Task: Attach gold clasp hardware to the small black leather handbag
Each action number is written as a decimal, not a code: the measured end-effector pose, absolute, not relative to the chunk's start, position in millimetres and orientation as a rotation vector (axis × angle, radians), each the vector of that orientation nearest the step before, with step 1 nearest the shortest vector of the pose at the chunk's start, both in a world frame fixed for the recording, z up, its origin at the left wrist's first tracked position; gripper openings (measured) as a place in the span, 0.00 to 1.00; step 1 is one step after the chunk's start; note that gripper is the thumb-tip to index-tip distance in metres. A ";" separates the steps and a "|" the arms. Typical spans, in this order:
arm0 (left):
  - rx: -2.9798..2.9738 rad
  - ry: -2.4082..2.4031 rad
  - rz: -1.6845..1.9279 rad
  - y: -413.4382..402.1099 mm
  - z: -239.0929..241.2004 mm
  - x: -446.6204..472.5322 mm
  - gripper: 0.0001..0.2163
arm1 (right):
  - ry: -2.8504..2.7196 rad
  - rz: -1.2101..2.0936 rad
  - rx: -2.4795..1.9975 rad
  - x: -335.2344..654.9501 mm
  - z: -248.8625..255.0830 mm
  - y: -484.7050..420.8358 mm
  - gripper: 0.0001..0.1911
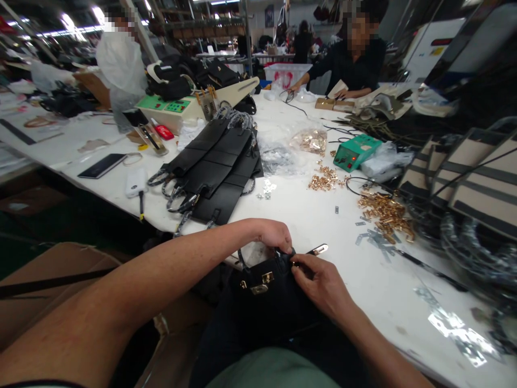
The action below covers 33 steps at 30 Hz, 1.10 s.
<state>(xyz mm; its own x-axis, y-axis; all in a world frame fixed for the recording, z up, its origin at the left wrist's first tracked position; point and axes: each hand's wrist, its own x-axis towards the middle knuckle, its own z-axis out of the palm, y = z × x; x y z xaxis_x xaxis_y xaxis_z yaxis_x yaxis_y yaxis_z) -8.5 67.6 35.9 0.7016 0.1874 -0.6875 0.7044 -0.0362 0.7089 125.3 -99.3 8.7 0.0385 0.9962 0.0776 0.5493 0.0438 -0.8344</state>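
A black handbag (264, 302) with gold metal fittings rests on my lap against the edge of the white table (307, 215). My left hand (274, 235) is closed on the bag's top edge from the left. From the right, my right hand (319, 283) pinches the bag's top near a strap with a gold-tipped end (319, 249). A gold clasp (260, 288) shows on the bag's front.
A stack of black bags (220, 167) lies mid-table. Gold hardware heaps (385, 213) and a green device (355, 152) sit to the right, beige striped bags (476, 183) far right. A phone (103, 165) lies left. Two people work at the far side. Cardboard boxes (44, 280) stand below left.
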 end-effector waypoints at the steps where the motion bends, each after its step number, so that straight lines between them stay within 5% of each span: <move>1: 1.572 0.735 -0.489 68.7 34.1 -9.5 0.05 | -1.557 0.801 -1.615 124.6 8.3 -100.9 0.10; 24: 1.548 0.692 -0.489 79.2 21.0 -10.1 0.06 | -1.887 0.829 -1.844 123.0 24.5 -77.7 0.11; 33: 1.560 0.632 -0.424 81.5 16.7 -14.8 0.07 | -1.627 0.906 -1.914 111.8 20.5 -78.8 0.05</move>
<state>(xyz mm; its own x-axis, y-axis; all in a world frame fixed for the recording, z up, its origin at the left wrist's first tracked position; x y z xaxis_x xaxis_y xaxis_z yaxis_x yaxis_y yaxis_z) -14.8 81.5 16.7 0.7765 0.1399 -0.6144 0.6216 -0.0096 0.7833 111.8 -78.8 20.5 0.0805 0.9797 -0.1834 0.6719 -0.1893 -0.7161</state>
